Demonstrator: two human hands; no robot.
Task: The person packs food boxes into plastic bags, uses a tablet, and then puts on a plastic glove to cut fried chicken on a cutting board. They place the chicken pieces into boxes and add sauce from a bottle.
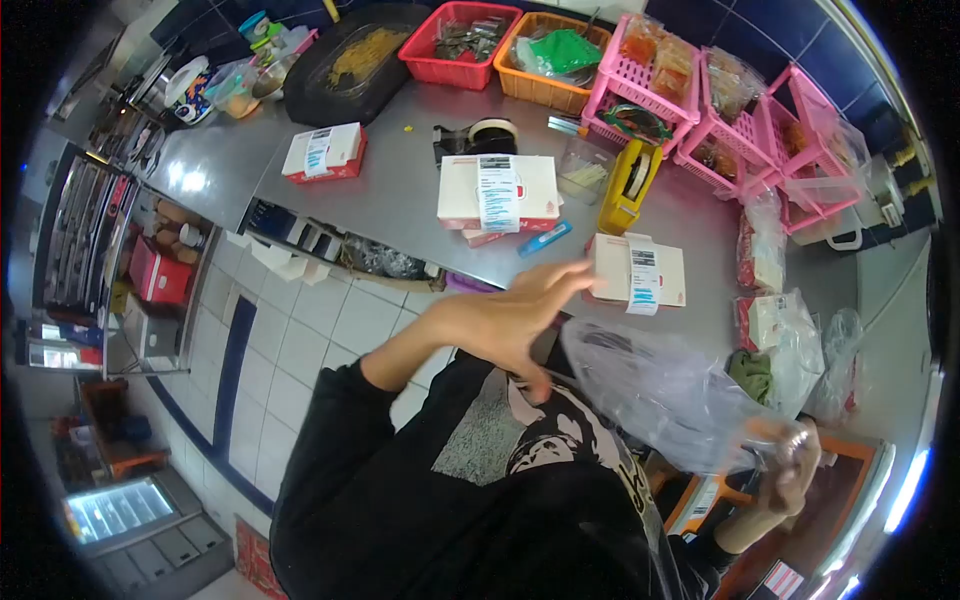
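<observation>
A clear plastic bag (660, 395) stretches in front of my body, below the table's front edge. My right hand (790, 468) is closed on its far right end, partly seen through the film. My left hand (510, 315) hovers by the bag's left end, fingers stretched out and thumb spread apart, holding nothing. Just beyond those fingertips lies a white and red box (662, 275) with a paper label strip. A second labelled box (500, 195) sits further left on the table, resting on another flat item, and a third box (325, 152) stands at the left.
Behind the boxes are a black tape dispenser (470, 140), a yellow tape dispenser (632, 185) and a blue cutter (545, 238). Red basket (460, 45), orange basket (552, 90) and pink baskets (650, 100) line the wall. Bagged boxes (765, 320) stand at the right on the steel table (390, 200).
</observation>
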